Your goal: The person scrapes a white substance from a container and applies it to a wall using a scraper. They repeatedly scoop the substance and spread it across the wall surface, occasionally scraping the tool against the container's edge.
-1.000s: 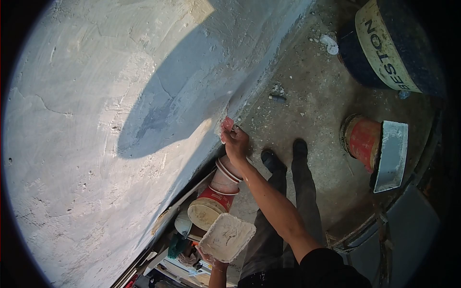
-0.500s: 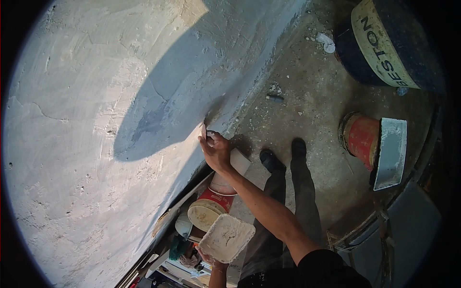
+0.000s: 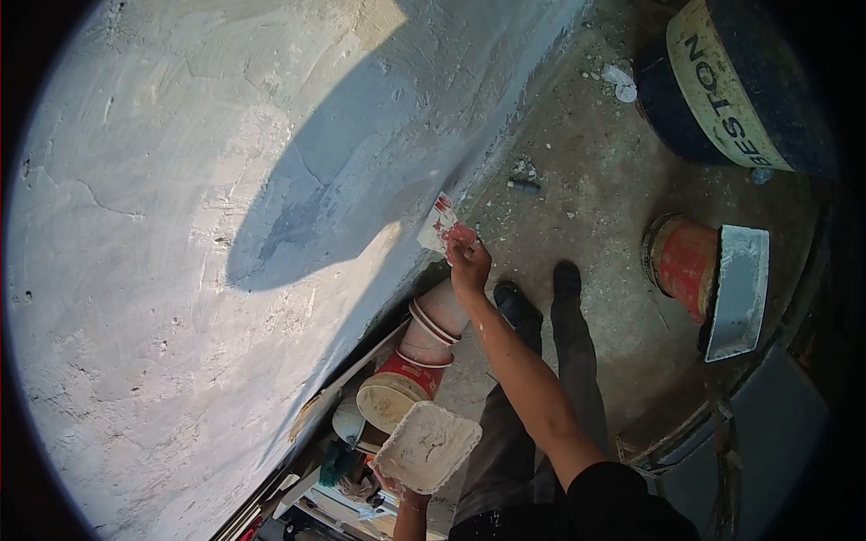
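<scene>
My right hand [image 3: 470, 269] is closed on a flat putty scraper [image 3: 439, 224], its blade red and smeared with white. The blade is close to the base of the plastered wall [image 3: 180, 180], where the wall meets the floor. Lower in view, my left hand [image 3: 401, 487] grips a square mud pan [image 3: 428, 446] from beneath. Whitish paste coats the pan's inside and rim. Part of the left hand's fingers is hidden under the pan.
Stacked buckets [image 3: 398, 388] lie along the wall beside my legs. A large dark drum [image 3: 731, 86] stands at upper right. Below it are a red bucket [image 3: 683, 270] and a grey rectangular tray [image 3: 741, 293]. Debris dots the concrete floor [image 3: 586, 180].
My right hand has moved right and slightly up, away from the wall surface, and the scraper's blade now shows its flat face. My left hand and the pan have hardly moved.
</scene>
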### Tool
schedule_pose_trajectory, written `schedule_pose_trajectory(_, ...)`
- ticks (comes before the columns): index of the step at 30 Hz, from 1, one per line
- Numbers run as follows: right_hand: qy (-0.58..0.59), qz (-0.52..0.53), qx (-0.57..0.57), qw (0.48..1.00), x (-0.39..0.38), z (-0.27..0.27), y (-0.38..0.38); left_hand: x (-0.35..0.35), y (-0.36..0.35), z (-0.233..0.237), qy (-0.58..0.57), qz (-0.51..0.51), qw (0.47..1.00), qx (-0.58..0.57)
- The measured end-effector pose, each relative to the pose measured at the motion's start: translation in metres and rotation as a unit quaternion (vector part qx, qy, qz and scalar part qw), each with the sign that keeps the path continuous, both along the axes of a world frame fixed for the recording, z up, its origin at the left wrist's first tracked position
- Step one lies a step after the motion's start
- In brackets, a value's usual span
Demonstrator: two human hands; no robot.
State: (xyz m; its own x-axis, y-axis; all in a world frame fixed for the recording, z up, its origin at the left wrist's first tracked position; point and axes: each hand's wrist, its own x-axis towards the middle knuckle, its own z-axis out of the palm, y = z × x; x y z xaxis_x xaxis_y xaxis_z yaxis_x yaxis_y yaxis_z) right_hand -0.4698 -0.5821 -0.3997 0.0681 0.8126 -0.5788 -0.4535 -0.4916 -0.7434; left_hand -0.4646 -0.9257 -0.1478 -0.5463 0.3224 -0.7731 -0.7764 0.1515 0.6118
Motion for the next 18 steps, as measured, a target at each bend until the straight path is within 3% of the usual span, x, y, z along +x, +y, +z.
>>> schedule_pose_trajectory(10, 0.053, 0.02, 0.061, 0.997, -0.003, 0.03, -0.003, 0.002, -0.004, 0.001, -0.001, 0.004, 1.0, -0.005)
schedule_pose_trajectory(18, 0.015, 0.054, 0.068, 0.996, -0.009, 0.062, 0.003, 0.003, -0.003, 0.0, -0.004, 0.003, 1.0, -0.004)
